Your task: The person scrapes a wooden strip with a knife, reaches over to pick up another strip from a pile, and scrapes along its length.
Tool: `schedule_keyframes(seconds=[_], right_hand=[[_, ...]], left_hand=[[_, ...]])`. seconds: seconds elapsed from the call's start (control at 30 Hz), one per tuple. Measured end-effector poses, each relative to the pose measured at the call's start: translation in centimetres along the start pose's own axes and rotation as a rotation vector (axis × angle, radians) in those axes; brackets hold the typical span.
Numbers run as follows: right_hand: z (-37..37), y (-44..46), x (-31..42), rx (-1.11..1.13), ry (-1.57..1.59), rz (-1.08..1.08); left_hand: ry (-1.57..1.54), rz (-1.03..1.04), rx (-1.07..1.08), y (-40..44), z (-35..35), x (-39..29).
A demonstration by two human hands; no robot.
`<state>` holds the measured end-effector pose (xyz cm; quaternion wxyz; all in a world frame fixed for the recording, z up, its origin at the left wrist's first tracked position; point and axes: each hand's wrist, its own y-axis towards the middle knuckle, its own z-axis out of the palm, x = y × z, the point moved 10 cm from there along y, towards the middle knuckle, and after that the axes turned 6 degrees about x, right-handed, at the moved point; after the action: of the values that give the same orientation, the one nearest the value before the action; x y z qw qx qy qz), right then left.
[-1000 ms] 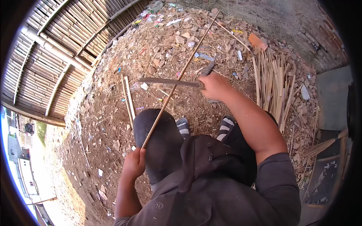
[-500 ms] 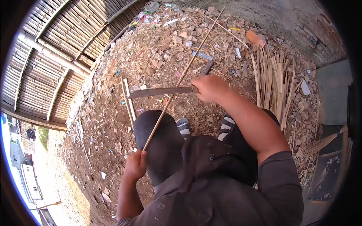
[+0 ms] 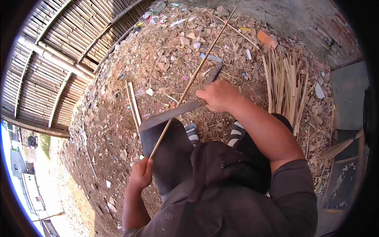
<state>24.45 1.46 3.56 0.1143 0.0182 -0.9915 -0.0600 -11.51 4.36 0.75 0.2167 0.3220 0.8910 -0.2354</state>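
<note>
My left hand [image 3: 142,173] is closed round the lower end of a long thin wooden stick [image 3: 193,77], beside my left knee. The stick slants up and away to the right, past the knee. My right hand [image 3: 218,96] grips a large machete [image 3: 173,113] near where blade and handle meet; the dark wrapped handle sticks out beyond the fingers. Its broad blade points left and towards me, crossing the stick just above my left knee, with the tip over the knee's edge.
Two pale strips [image 3: 134,103] lie left of centre on the littered ground. A bundle of split strips [image 3: 287,85] lies at the right, near an orange brick piece [image 3: 267,40]. A bamboo fence [image 3: 59,59] stands at the left, a wall [image 3: 292,19] at the back right.
The machete has come down along the stick towards me, and its tip has swung lower, from level to slanting. My left hand stays on the stick's lower end.
</note>
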Motion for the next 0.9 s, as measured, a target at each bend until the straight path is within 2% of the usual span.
schedule_keyframes(seconds=[0.03, 0.13, 0.23, 0.33, 0.47, 0.57, 0.67, 0.77, 0.87, 0.9], right_hand=[[0.2, 0.0, 0.5, -0.01, -0.045, -0.051], [0.8, 0.0, -7.3, 0.001, 0.244, 0.332], [-0.2, -0.1, -5.9, -0.017, 0.047, 0.253], [0.0, -0.5, -4.8, 0.099, 0.069, 0.291], [-1.2, -0.8, -4.3, 0.079, 0.016, 0.251], [-0.4, -0.8, -5.4, 0.04, 0.048, 0.233], [0.0, -0.5, -5.9, -0.033, 0.095, 0.217], [-0.2, -0.4, -5.7, -0.022, 0.091, 0.213], [-0.6, -0.8, -5.4, 0.026, 0.081, 0.228], [-0.6, -0.8, -5.3, 0.057, 0.08, 0.236]], left_hand=[[0.019, 0.006, -0.01, 0.1, 0.1, 0.4], [0.013, -0.014, 0.003, 0.2, 0.0, 0.0], [-0.073, -0.022, 0.011, 0.1, -0.2, 0.6], [-0.038, -0.016, -0.016, 0.3, -0.7, 0.3], [0.177, -0.091, -0.109, -0.7, -0.5, -1.2], [0.097, -0.051, -0.149, -1.2, -0.3, -1.3], [-0.09, -0.055, -0.074, -1.2, -0.4, -0.6], [-0.083, -0.089, -0.015, -1.3, -0.6, -1.0], [-0.106, -0.052, -0.052, -1.3, -0.8, -0.6], [0.019, -0.079, -0.07, -1.4, -1.0, -0.5]])
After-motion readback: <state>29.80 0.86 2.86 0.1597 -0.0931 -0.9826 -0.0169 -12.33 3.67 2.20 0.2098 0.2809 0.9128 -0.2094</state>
